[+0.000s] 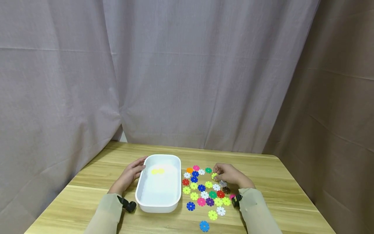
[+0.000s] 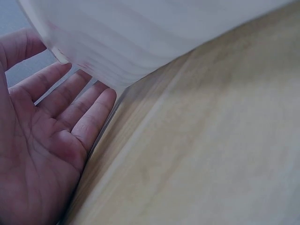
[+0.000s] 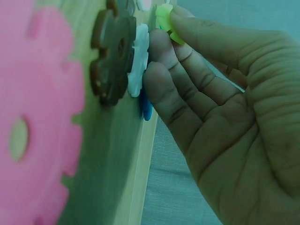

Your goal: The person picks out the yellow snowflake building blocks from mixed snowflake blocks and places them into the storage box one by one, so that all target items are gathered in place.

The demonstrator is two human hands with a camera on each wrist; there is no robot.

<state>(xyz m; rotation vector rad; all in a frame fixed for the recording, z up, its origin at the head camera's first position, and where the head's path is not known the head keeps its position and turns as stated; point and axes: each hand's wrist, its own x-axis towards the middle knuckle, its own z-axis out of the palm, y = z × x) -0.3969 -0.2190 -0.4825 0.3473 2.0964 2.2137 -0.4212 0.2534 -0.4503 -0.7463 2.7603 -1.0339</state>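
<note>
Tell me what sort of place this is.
Probably a curtained-off spot indoors, perhaps set up for recording handwork: plain curtains hang behind and beside a wooden table, and a black camera is worn at each wrist.

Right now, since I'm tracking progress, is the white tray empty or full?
The white tray is nearly empty: yellow discs lie toward its far end, and the rest looks bare.

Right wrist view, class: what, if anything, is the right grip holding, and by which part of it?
The right grip holds a yellow-green notched disc, pinched by its edge.
</note>
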